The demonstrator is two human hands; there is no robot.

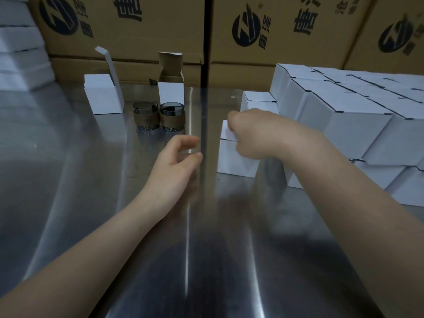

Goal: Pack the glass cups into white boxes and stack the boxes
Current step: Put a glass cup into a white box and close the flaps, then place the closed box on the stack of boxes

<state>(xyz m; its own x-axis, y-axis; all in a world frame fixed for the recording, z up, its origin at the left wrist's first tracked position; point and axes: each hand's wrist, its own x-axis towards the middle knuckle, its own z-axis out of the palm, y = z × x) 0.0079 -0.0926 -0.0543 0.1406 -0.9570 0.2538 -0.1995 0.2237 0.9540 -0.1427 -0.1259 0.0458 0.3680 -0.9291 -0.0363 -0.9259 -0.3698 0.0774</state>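
Note:
Two smoked glass cups with brown sleeves stand side by side on the steel table, in front of two white boxes with raised lids. My right hand is closed on the top of a shut white box that stands on the table beside the stack of shut white boxes. My left hand hovers over the table just left of that box, fingers apart and holding nothing.
Large brown printed cartons wall off the back of the steel table. A pile of flat white box blanks lies at the far left. The stacked boxes fill the right side in at least two layers.

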